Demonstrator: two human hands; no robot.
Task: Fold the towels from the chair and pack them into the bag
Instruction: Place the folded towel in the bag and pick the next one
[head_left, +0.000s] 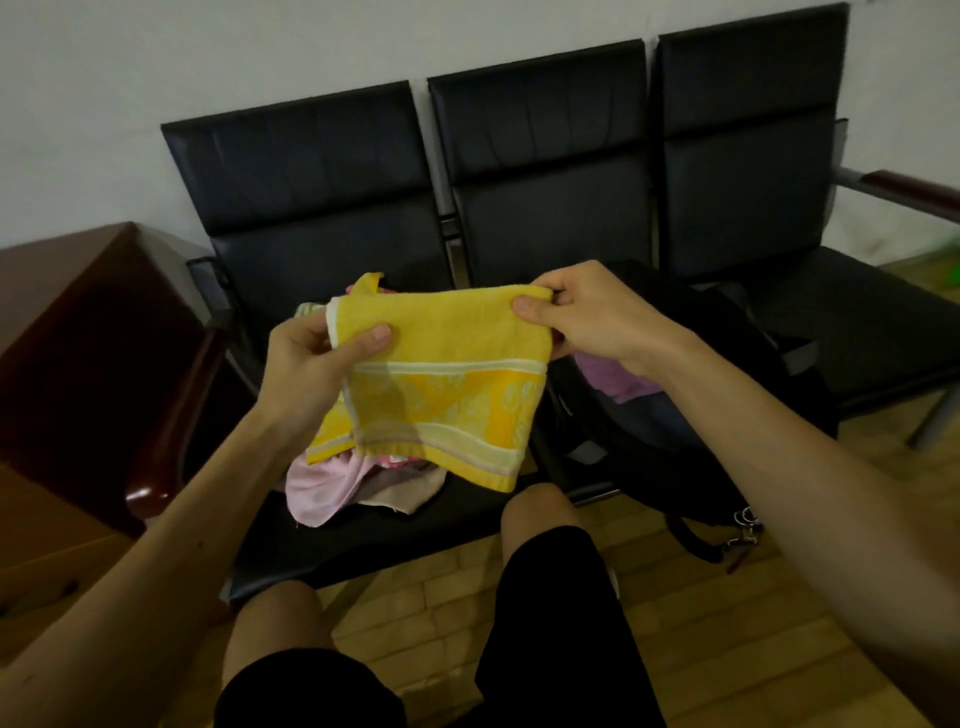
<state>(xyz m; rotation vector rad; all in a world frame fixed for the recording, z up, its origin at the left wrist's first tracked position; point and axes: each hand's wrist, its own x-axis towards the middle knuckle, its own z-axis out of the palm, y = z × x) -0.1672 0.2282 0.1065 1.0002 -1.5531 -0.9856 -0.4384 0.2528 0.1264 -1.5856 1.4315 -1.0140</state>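
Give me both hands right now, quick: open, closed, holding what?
Left hand: closed, pinching the left edge of the yellow towel.
Right hand: closed, pinching the towel's top right corner.

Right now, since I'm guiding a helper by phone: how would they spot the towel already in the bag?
Start at the row of black chairs; a black bag lies on the middle seat. In its mouth shows the purple towel, the only purple one: the held towel is yellow.
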